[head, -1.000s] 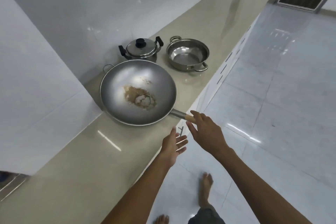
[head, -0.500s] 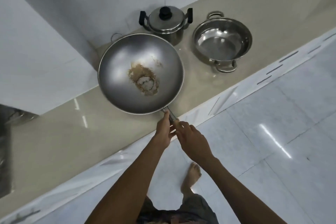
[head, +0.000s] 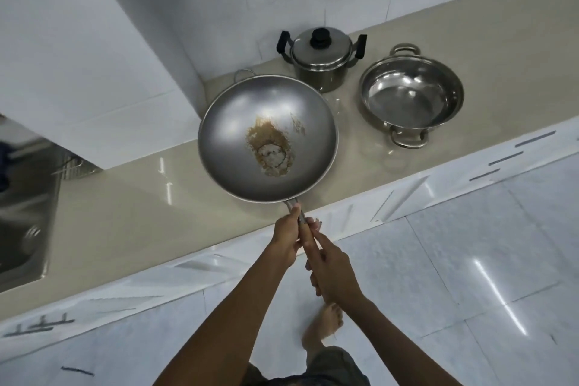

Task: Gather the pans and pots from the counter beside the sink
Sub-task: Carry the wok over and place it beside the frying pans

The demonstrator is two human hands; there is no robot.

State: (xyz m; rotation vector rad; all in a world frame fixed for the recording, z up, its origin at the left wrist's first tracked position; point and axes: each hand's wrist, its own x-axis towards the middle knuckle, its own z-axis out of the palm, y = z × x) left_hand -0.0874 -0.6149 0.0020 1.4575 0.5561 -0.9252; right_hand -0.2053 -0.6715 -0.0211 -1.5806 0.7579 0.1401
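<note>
A large grey wok [head: 238, 122] with a brown burnt patch in its bowl sits on the beige counter [head: 131, 216]. Its long handle sticks out over the counter's front edge. My left hand [head: 286, 236] and my right hand [head: 329, 263] are both closed around that handle, left nearer the bowl, right behind it. Behind the wok, against the wall, stands a small steel pot [head: 321, 61] with a lid and black handles. To its right sits an open two-handled steel pan [head: 410, 97], with nothing in it.
A steel sink [head: 22, 222] lies at the far left of the counter. A white tiled pillar [head: 94, 56] juts out behind the wok's left side. White cabinet fronts run below the counter. My bare foot [head: 322, 329] stands on the glossy white floor tiles.
Both hands went from reaching, open, to gripping the wok's handle. The view has swung to look more steeply down, and the sink has come into sight at the left.
</note>
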